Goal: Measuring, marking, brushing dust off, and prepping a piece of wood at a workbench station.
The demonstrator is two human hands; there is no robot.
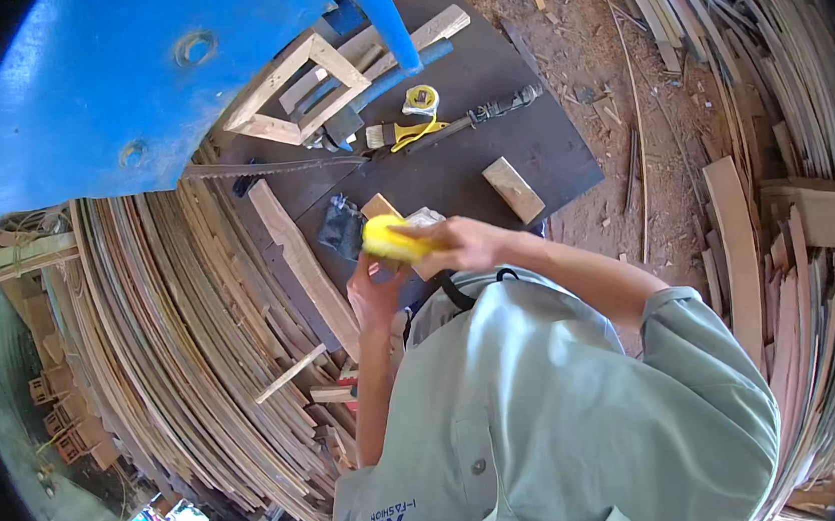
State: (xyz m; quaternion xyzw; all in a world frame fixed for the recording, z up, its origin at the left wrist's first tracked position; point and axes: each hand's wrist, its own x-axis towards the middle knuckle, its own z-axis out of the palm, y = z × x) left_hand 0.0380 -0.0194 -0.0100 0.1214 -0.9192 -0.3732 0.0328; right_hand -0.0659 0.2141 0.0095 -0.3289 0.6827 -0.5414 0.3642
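Note:
My right hand [471,243] grips a yellow object [393,239], smeared by motion and perhaps a sponge. It covers the middle of a small wooden block [379,207]. Close below, my left hand [375,300] has its thumb and fingers curled against the near side of that block; part of the grip is hidden. A crumpled whitish item [424,217] shows behind my right fingers. Just left of the block lies a dark crumpled cloth or bag [340,228].
The dark table [568,151] bears another wooden block [513,191], a paintbrush [405,133], a tape measure [420,99], a bar clamp [484,113], a wooden frame [297,89] and a long board [303,261]. A blue machine [119,78] overhangs the far left. Stacked planks [183,333] flank me.

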